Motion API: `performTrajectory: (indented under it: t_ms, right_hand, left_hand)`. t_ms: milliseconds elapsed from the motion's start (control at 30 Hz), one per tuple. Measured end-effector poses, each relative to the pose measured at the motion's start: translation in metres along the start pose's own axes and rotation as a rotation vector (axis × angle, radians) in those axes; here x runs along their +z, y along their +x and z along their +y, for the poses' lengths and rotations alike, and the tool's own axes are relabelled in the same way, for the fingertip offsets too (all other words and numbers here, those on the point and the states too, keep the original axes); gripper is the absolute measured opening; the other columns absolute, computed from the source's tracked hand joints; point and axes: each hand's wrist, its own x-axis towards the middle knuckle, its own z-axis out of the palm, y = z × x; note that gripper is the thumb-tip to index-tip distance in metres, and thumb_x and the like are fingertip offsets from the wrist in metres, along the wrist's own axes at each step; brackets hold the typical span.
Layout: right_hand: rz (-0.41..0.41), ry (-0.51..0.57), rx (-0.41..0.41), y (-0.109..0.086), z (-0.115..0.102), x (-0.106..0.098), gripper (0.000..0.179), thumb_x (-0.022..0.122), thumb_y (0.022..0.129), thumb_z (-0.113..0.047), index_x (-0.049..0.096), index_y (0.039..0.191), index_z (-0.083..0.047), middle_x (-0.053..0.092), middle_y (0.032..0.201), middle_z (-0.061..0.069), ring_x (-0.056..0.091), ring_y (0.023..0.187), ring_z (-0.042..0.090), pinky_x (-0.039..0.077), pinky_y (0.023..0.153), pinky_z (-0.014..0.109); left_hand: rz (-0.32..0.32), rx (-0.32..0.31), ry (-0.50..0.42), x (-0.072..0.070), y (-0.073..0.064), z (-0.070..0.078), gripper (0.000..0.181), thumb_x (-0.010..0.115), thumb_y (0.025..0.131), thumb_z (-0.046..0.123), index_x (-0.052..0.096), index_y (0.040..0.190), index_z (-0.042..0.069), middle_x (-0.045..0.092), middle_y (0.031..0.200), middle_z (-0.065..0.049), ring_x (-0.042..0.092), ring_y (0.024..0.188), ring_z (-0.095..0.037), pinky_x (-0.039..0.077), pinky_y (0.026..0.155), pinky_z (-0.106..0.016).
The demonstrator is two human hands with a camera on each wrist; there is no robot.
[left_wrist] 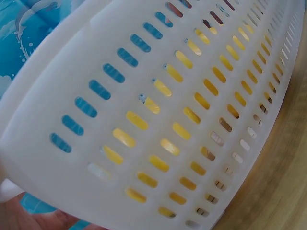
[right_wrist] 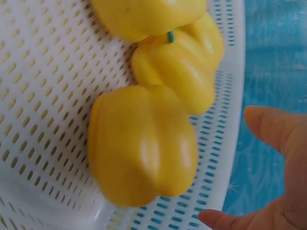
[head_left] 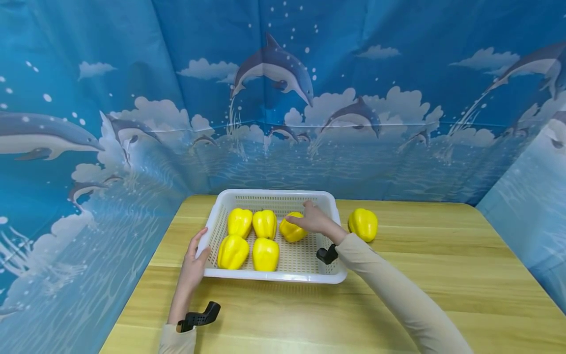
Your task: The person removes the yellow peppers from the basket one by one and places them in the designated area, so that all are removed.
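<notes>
A white plastic basket (head_left: 276,276) with slotted walls holds several yellow bell peppers, among them one (head_left: 265,255) at the front and one (head_left: 240,222) at the back left. My left hand (head_left: 193,265) grips the basket's left rim. In the left wrist view, its fingers (left_wrist: 53,219) show at the lower left, beside the slotted wall (left_wrist: 29,163). My right hand (head_left: 313,219) is over the basket's right half, above a yellow bell pepper (head_left: 293,231). The right wrist view shows thumb and fingers spread apart, beside the nearest pepper (right_wrist: 144,148) with a gap between.
Another yellow bell pepper (head_left: 363,224) lies on the wooden table (head_left: 424,246), just right of the basket. Behind the table hangs a blue curtain (head_left: 274,162) printed with dolphins. Black wrist cameras, one of them (head_left: 201,317) on the left arm, stick out from both wrists.
</notes>
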Motion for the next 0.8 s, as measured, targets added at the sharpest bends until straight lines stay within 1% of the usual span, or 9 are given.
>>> performTrajectory:
  t_ms: [67,167,233,267,333,433,633,800]
  right_hand:
    - [-0.006,-0.025,0.034,0.003,0.001,0.002,0.089,0.056,0.090,-0.050,0.018,0.145,0.008,0.036,0.140,0.031,0.042,0.123,0.041,0.042,0.090,0.051]
    - [-0.030,-0.049,0.095,0.007,0.003,0.005,0.095,0.055,0.089,-0.055,0.013,0.146,0.008,0.036,0.140,0.031,0.049,0.115,0.040,0.049,0.077,0.050]
    - [-0.052,-0.059,0.140,0.009,0.004,0.006,0.099,0.054,0.088,-0.058,0.009,0.147,0.006,0.037,0.140,0.030,0.052,0.110,0.038,0.050,0.069,0.049]
    - [-0.061,-0.061,0.156,0.011,0.004,0.007,0.100,0.054,0.087,-0.059,0.008,0.148,0.006,0.037,0.140,0.029,0.052,0.110,0.038,0.051,0.067,0.049]
    - [-0.076,-0.063,0.181,0.013,0.005,0.009,0.103,0.053,0.087,-0.060,0.005,0.148,0.006,0.038,0.139,0.029,0.052,0.111,0.037,0.051,0.067,0.049]
    - [-0.090,-0.058,0.205,0.016,0.005,0.010,0.104,0.053,0.086,-0.062,0.004,0.148,0.006,0.040,0.137,0.029,0.053,0.110,0.037,0.052,0.069,0.050]
    - [-0.086,-0.080,0.231,0.019,0.004,0.014,0.103,0.053,0.085,-0.064,0.008,0.147,0.006,0.047,0.128,0.027,0.058,0.094,0.033,0.053,0.067,0.048]
    - [-0.085,-0.067,0.251,0.020,0.005,0.015,0.105,0.053,0.084,-0.064,0.007,0.147,0.007,0.048,0.126,0.027,0.058,0.095,0.035,0.053,0.067,0.047]
  left_hand:
    - [0.005,-0.001,0.001,0.000,0.001,0.000,0.053,0.039,0.099,0.006,0.027,0.150,0.019,0.026,0.150,-0.017,0.036,0.129,-0.036,0.032,0.099,-0.054]
    - [0.010,-0.001,0.000,0.001,0.001,0.000,0.053,0.040,0.099,0.006,0.028,0.149,0.020,0.027,0.150,-0.016,0.036,0.128,-0.036,0.032,0.099,-0.054]
    - [0.013,-0.003,0.000,0.001,0.002,-0.001,0.052,0.040,0.099,0.006,0.029,0.149,0.020,0.027,0.150,-0.015,0.036,0.128,-0.036,0.032,0.099,-0.053]
    - [0.011,-0.004,0.001,0.001,0.001,-0.001,0.052,0.040,0.099,0.006,0.029,0.149,0.020,0.026,0.150,-0.015,0.036,0.128,-0.036,0.032,0.099,-0.054]
    - [0.008,-0.006,0.001,0.001,0.001,-0.001,0.052,0.040,0.100,0.007,0.028,0.149,0.020,0.026,0.150,-0.016,0.035,0.129,-0.036,0.032,0.099,-0.054]
    - [0.006,-0.012,-0.001,0.000,0.001,0.000,0.053,0.039,0.100,0.007,0.028,0.149,0.020,0.026,0.150,-0.017,0.035,0.129,-0.036,0.031,0.099,-0.055]
    - [0.006,-0.017,0.003,0.001,0.000,0.001,0.053,0.039,0.100,0.008,0.027,0.150,0.021,0.026,0.151,-0.017,0.035,0.130,-0.036,0.031,0.099,-0.055]
    - [0.008,-0.013,0.003,0.001,0.000,0.001,0.052,0.039,0.100,0.007,0.028,0.149,0.020,0.025,0.151,-0.015,0.034,0.130,-0.036,0.031,0.100,-0.054]
